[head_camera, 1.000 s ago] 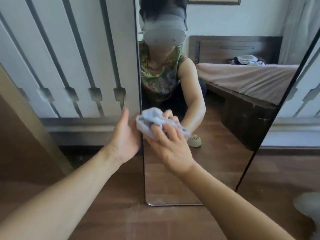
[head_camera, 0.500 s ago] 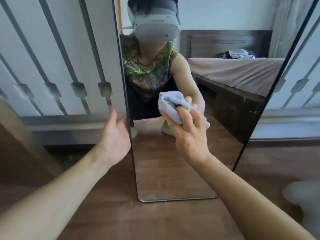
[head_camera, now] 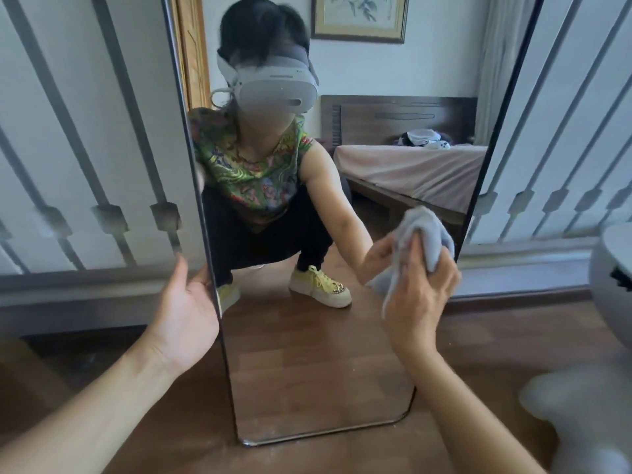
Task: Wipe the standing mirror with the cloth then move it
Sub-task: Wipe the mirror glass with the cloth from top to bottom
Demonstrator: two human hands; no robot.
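Note:
A tall standing mirror (head_camera: pixel 307 381) with a thin dark frame stands on the wooden floor, leaning toward the white panelled wall. My left hand (head_camera: pixel 186 313) holds its left edge, thumb in front and fingers behind the frame. My right hand (head_camera: pixel 422 299) grips a bunched pale blue cloth (head_camera: pixel 424 234) and presses it against the glass near the right edge. The glass reflects a crouching person, a bed and a framed picture.
The white panelled wall (head_camera: pixel 85 148) with grey trim runs behind the mirror. A round white object (head_camera: pixel 612 278) stands at the right edge, with a blurred pale shape (head_camera: pixel 581 415) on the floor below it. Wooden floor (head_camera: pixel 496 336) surrounds the mirror base.
My right hand has swept the cloth across the glass from the left edge to the right edge. My left hand kept its hold on the left frame. The view has shifted upward.

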